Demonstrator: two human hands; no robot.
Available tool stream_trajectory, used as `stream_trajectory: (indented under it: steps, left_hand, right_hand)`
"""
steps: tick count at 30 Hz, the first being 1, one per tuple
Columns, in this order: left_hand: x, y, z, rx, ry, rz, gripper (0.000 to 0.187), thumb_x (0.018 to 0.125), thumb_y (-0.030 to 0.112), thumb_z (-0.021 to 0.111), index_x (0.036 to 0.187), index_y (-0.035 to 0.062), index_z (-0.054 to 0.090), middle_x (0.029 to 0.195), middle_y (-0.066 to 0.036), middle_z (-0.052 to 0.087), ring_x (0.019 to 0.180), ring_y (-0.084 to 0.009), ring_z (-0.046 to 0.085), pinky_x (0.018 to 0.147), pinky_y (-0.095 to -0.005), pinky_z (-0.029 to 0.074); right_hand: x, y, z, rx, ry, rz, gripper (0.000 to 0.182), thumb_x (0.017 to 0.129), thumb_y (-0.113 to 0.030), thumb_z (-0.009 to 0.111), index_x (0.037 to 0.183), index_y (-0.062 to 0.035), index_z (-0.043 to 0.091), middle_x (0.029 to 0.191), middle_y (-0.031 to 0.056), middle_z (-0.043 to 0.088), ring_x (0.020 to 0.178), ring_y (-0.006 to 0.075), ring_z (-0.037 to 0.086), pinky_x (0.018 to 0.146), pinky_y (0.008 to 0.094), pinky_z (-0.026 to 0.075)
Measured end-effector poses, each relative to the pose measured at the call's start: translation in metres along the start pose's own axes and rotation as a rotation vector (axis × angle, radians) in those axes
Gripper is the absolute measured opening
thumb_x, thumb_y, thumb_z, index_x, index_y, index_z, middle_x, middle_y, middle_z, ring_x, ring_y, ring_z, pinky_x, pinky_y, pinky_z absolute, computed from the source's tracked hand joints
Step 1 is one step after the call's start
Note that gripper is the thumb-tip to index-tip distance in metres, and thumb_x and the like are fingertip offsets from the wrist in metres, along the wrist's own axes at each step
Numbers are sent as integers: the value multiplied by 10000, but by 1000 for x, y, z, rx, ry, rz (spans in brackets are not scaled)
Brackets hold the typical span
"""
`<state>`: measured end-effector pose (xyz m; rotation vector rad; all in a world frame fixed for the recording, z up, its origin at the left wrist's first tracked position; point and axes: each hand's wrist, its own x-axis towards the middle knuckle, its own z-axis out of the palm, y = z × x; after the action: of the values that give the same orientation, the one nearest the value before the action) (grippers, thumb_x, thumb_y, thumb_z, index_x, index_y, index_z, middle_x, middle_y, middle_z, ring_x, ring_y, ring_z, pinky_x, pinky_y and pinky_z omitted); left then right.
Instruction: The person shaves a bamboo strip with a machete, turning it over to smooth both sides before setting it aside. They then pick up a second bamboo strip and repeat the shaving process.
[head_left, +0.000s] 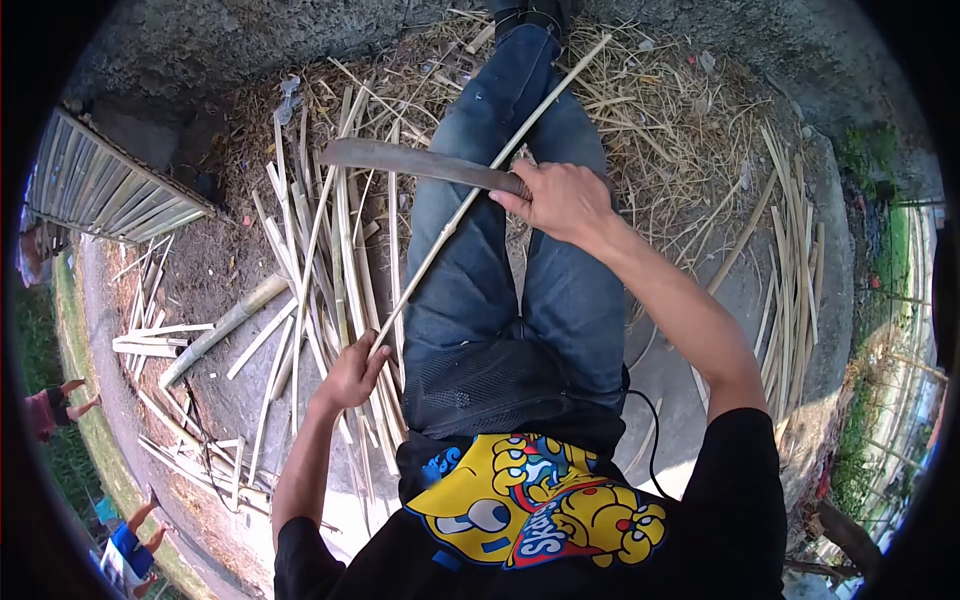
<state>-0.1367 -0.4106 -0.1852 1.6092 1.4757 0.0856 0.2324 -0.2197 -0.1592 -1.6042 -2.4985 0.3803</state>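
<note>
My right hand [562, 203] is closed round the handle of a machete [420, 162], its long blade pointing left across my shins. My left hand [352, 372] grips the near end of a long, thin bamboo strip [440, 238]. The strip slants up and right over my jeans, its far end beyond my knees. Near my right hand the blade crosses the strip and appears to touch it; the exact contact is hard to make out. Beside my left hand lies a loose pile of split bamboo strips [345, 270].
More bamboo strips [795, 290] lie in a bundle at the right. A thick bamboo pole [225, 330] rests on the ground at the left, near a slatted bamboo panel [105, 180]. Shavings [665, 130] cover the ground up to a concrete wall [280, 45]. Other people [130, 545] are at the far left.
</note>
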Motion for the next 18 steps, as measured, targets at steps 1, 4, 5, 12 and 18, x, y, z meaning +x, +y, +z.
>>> stream_trajectory:
  steps: [1,4,5,12,18]
  left_hand:
    - [-7,-7,1,27,12,4,350,1060,305,539,1057,-45,518,706,-281,570,755,-508,587,693,-495,457]
    - [-43,-59,11,67,63,15,254,1036,210,555,1071,-39,521,728,-294,585,785,-527,595,686,-519,459]
    - [-57,-79,13,80,61,18,219,1022,172,552,1092,-34,525,743,-296,593,786,-523,602,687,-529,463]
    - [-98,-135,28,82,27,-73,180,1019,149,526,1088,20,631,770,-231,647,767,-441,662,709,-476,496]
    - [-39,-72,16,-36,215,-86,446,1073,376,509,911,-20,636,679,-144,591,637,-266,593,638,-408,474]
  right_hand:
    - [-1,6,1,-2,0,7,562,982,-630,522,1002,-78,625,763,189,710,776,433,715,685,546,576]
    - [5,57,0,-37,195,75,525,987,-590,560,1019,-68,602,783,193,702,752,447,693,652,552,543]
    - [16,86,-17,54,195,301,537,1004,-586,538,985,-57,628,763,199,694,752,437,692,661,520,531]
    - [15,296,-24,45,467,676,613,1035,-546,501,956,26,705,764,173,699,653,348,677,630,433,527]
    - [-24,154,-17,1129,555,741,522,1031,-540,555,852,-50,561,650,18,532,463,109,505,424,285,409]
